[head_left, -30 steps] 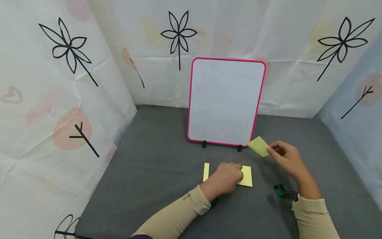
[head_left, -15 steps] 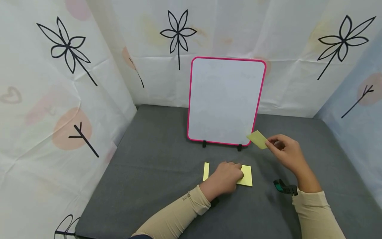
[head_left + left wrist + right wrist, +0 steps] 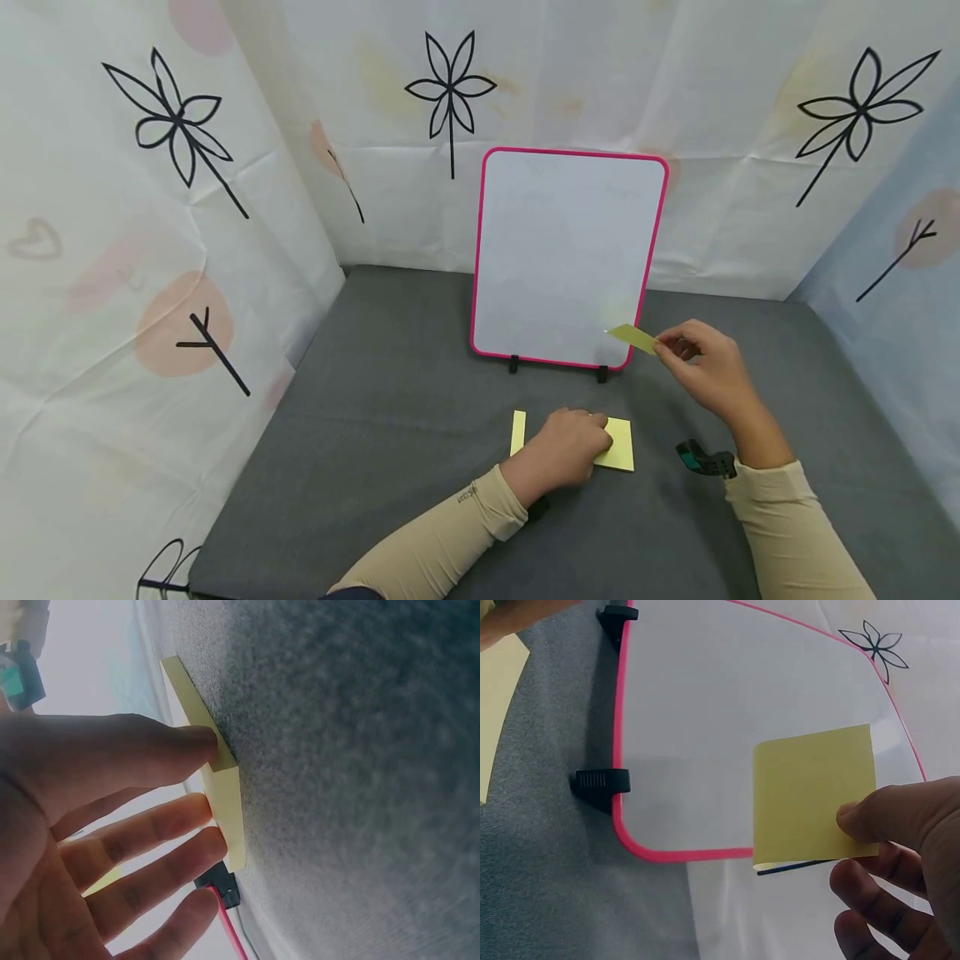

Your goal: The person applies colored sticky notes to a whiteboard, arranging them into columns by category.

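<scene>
Prob. a booth: flower-print hangings [image 3: 562, 92] on 3 sides of grey tbl [image 3: 405, 350].

R hand [image 3: 711, 371] w/ the yellow note [image 3: 632, 337] has shifted left & a bit farther vs 1 sec ago; note now covers more of the whiteboard's [image 3: 566, 258] near right area in head view, tilted so it looks narrower; dark wristband [image 3: 705, 461] moved along too

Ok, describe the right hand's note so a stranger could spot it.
Find the pink-framed whiteboard. By its lower right corner, the right hand pinches a square yellow note. Unlike the pad at the left hand, it's a thin sheet held off the table.
</scene>
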`<state>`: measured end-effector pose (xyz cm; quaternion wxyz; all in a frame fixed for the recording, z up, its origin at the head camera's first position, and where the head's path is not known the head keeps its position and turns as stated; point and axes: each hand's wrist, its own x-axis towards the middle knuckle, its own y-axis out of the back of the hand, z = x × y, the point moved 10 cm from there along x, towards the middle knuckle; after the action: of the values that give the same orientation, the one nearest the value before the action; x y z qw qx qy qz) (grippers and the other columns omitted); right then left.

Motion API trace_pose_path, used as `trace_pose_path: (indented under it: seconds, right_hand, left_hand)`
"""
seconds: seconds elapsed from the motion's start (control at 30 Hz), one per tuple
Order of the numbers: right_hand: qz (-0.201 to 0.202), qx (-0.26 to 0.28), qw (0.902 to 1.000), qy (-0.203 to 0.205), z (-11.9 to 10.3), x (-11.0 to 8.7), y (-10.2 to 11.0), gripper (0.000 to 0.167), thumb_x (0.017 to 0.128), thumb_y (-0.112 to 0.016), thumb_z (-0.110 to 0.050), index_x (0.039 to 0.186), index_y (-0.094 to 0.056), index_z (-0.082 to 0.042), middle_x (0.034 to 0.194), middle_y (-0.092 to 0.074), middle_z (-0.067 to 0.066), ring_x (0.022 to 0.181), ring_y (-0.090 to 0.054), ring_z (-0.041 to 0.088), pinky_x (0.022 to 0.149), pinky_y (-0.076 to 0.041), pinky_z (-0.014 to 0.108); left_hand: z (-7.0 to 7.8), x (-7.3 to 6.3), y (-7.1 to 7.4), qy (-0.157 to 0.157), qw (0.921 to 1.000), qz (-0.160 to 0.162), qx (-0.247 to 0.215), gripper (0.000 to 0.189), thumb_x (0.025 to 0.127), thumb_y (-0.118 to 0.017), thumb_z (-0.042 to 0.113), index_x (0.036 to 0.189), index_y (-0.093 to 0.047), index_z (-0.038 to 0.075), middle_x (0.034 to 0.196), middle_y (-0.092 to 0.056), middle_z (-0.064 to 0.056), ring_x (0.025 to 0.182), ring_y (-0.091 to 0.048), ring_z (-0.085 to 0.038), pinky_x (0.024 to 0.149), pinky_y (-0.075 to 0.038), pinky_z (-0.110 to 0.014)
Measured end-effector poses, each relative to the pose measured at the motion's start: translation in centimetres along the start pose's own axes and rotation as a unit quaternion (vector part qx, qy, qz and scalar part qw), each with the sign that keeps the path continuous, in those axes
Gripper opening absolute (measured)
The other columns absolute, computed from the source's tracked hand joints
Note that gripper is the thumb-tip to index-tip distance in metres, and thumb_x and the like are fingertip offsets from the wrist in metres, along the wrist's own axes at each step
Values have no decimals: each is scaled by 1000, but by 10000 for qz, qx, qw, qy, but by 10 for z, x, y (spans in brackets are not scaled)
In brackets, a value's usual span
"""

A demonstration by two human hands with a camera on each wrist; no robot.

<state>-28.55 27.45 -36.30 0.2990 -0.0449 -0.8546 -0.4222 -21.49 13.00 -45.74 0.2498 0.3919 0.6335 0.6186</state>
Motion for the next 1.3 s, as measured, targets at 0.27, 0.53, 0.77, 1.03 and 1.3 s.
trace_pose_path:
  seconds: [0.27, 0.53, 0.77, 1.03, 1.3]
  right_hand:
    - [318, 47, 9992, 250, -10, 11, 5, 11, 89, -79, 5, 97, -78, -1, 91, -71, 10, 79, -61, 7, 72, -51, 12]
    - [805, 191, 9949, 583, -22, 24, 14, 11, 87, -78, 11, 95, -78, 3, 90, -71, 15, 78, -64, 23, 76, -47, 6]
    - [1136, 100, 9917, 585, -28, 32, 17, 11, 88, -77, 9, 98, -78, 5, 92, -70, 19, 82, -64, 28, 79, -44, 9]
    - [1282, 192, 9881, 828, -39, 51, 14, 12, 87, -79, 10, 98, -77, 6, 96, -71, 20, 85, -66, 30, 82, -44, 9]
    - [1399, 370, 9848, 961, -44, 66, 6, 9, 89, -77, 8, 98, -77, 6, 99, -70, 20, 87, -65, 29, 80, -46, 14]
  left_hand:
    - [-2, -3, 5, -85, 9994, 313, 99, 37, 86, -71, 5, 61, -56, 27, 73, -54, 9, 53, -37, -6, 51, -13, -23]
    - [-3, -5, -2, -86, 9998, 65, -142, 29, 90, -73, 12, 66, -64, 25, 81, -59, 8, 63, -44, -7, 52, -23, -22]
    - [-2, -11, -9, -116, 9966, -357, -740, 28, 92, -81, 33, 71, -66, 23, 93, -61, 6, 75, -49, -8, 61, -36, -21]
    - [-7, -13, -14, -188, 9919, -490, -1160, 25, 97, -77, 35, 120, -81, 27, 118, -69, 6, 97, -62, -8, 78, -49, -20]
    - [-15, -19, -3, -220, 9885, -159, -1488, 22, 99, -75, 29, 119, -80, 23, 119, -69, 5, 97, -63, -8, 80, -49, -16]
